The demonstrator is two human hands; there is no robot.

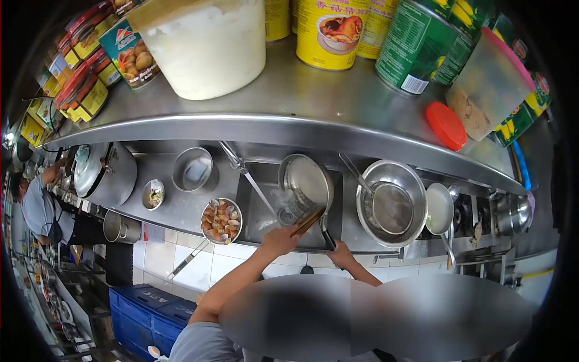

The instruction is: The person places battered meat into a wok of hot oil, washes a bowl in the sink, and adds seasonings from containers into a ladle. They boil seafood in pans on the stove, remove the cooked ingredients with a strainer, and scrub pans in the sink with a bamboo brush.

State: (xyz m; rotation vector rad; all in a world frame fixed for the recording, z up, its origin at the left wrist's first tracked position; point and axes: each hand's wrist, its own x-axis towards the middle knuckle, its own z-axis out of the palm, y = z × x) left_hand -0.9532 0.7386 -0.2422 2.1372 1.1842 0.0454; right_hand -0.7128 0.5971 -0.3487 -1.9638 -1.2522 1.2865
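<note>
Over the sink point(253, 224), my right hand point(342, 256) grips the black handle of a pan point(306, 175), which is tilted with its inside showing. My left hand point(281, 241) is closed around a wooden-coloured brush or whisk point(309, 222), its far end near the pan's lower edge. A faucet spout point(256, 188) reaches into the sink beside the pan, and water splashes near its end. Left of the sink stands a strainer of clams point(221, 221) with a long handle. A large metal bowl point(365, 223) with a sieve point(392, 208) in it is on the right.
A steel shelf point(271, 99) crosses above the sink, holding cans point(330, 30), a white tub point(211, 54) and a red lid point(446, 125). A large pot point(120, 175) stands left. Another person point(42, 205) is at far left. Blue crates point(148, 314) stand below.
</note>
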